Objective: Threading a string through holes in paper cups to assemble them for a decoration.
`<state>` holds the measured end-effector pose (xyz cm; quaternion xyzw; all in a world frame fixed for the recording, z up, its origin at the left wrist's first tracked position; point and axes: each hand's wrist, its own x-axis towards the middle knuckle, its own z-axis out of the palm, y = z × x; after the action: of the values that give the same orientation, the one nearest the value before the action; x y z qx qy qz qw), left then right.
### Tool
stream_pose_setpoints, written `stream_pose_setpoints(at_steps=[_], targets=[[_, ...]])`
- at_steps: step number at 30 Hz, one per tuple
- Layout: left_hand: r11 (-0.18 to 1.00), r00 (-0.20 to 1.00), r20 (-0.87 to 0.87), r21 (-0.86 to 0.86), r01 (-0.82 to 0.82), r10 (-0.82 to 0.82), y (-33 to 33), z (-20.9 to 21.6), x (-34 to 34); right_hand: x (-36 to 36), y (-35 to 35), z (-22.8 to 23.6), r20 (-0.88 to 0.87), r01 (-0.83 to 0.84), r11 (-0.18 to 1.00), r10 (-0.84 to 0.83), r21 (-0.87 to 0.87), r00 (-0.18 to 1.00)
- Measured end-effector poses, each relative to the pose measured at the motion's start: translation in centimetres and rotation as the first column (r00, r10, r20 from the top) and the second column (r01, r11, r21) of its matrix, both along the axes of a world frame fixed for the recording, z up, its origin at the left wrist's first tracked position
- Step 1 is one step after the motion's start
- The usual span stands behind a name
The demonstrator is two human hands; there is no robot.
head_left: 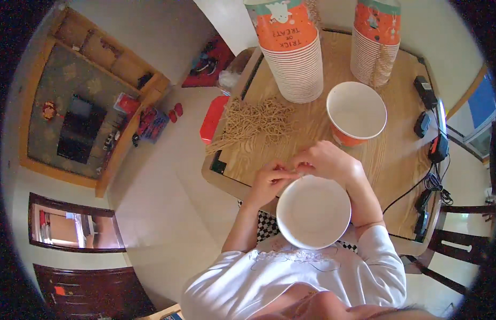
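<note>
A paper bucket (pixel 313 212) with a white inside rests against my front at the table's near edge, its open mouth facing up. At its far rim my left hand (pixel 269 184) is closed in a pinch, thumb and forefinger together. My right hand (pixel 325 160) bends over the same rim from the right, its fingers closed and meeting the left fingertips. What sits between the fingertips is too small to make out. Just beyond my hands stands a second paper bucket (pixel 357 109), orange outside and white inside. A loose pile of tan twisted cords (pixel 258 120) lies to the left.
Two tall stacks of nested orange paper buckets, a left stack (pixel 293 72) and a right stack (pixel 375 48), stand at the table's far side. Black power adapters (pixel 439 148) and cables line the right edge. A red object (pixel 213 120) juts out at the left edge.
</note>
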<state>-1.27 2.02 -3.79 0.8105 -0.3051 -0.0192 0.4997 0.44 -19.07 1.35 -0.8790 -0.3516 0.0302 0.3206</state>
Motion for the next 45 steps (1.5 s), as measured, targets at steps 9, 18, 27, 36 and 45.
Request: stream_pose_setpoints(at_steps=[9, 18, 27, 36, 45], targets=[[0.991, 0.999, 0.043, 0.129, -0.018, 0.013, -0.6, 0.6, -0.1, 0.0, 0.1, -0.5, 0.011, -0.006, 0.999, 0.007, -0.049, 1.0], [0.989, 0.997, 0.065, 0.149, 0.021, -0.031, -0.9, 0.4, -0.2, -0.2, 0.1, 0.6, -0.052, -0.031, 1.0, 0.032, 0.002, 0.998], [0.996, 0.948, -0.305, 0.008, -0.094, 0.092, -0.6, 0.1, -0.5, 0.0, 0.0, -0.1, -0.029, -0.019, 0.995, 0.017, -0.093, 0.999], [0.965, 0.764, -0.644, -0.169, -0.2, 0.045, -0.6, 0.6, -0.7, -0.1, 0.2, -0.3, -0.003, -0.045, 0.999, 0.045, -0.028, 0.999], [0.813, 0.461, -0.845, -0.458, -0.36, -0.272, -1.0, -1.9, -0.2, -0.4, 0.3, -0.2, 0.011, -0.043, 0.997, 0.042, 0.07, 0.999]])
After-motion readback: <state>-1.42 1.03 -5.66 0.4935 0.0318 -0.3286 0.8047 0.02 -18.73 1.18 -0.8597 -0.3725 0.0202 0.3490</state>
